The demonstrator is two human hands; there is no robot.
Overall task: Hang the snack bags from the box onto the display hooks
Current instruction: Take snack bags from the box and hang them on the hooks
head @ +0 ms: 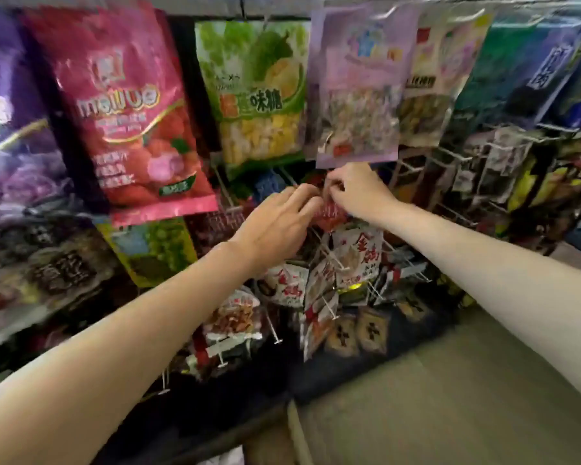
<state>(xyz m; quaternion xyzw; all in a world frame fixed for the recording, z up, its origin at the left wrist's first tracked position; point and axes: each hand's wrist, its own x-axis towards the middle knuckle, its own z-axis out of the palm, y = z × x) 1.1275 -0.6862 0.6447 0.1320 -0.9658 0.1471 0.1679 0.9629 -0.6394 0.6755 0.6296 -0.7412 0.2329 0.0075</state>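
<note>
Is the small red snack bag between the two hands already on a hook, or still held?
Still held: both the left hand and right hand pinch the small red snack bag. Whether it is on a hook, cannot tell.

Both arms reach fwd, forearms bare. Left hand (275,223) & right hand (356,189) meet at centre, fingers curled, pinching a small red pack; fingertips nearly touching.

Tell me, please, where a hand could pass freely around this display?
Free: the floor lower right, beside the rack's dark base. Crowded: around both hands, left hand and right hand, on a small red bag among packed hooks.
</note>
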